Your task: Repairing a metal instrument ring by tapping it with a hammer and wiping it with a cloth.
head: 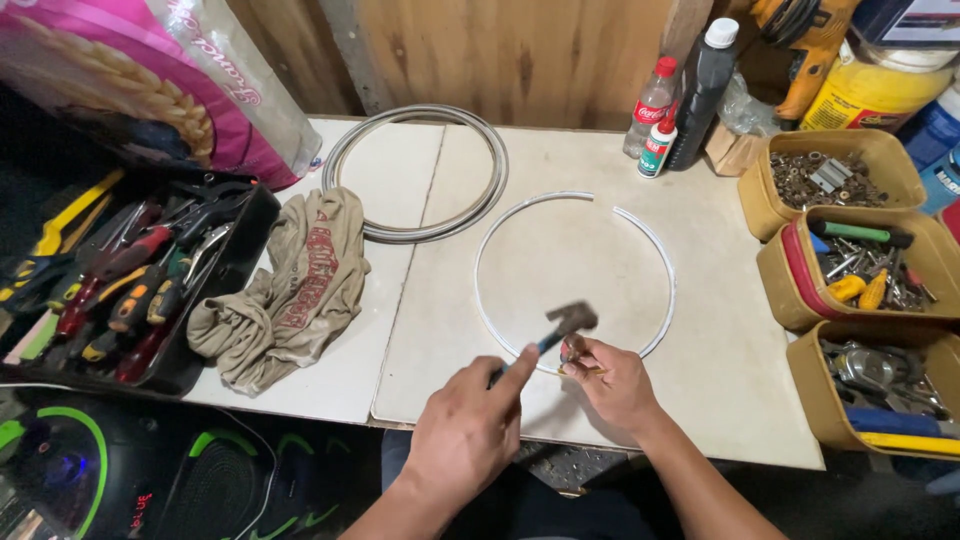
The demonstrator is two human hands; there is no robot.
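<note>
My left hand (pixel 468 425) grips the dark handle of a small hammer (pixel 568 322). The hammer head is blurred and hangs just above my right hand (pixel 615 385). That hand pinches a small thin yellowish piece against the near edge of a thin white ring (pixel 480 250). The ring lies flat on the white tabletop (pixel 720 360) and has a gap at its far side. Both forearms enter from the bottom of the view.
A grey coiled hoop (pixel 420 115) lies behind the ring. A crumpled tan cloth (pixel 290 290) and a black tray of pliers and screwdrivers (pixel 130 280) are at the left. Bottles (pixel 700 85) stand at the back. Three tan bins (pixel 835 180) of hardware line the right edge.
</note>
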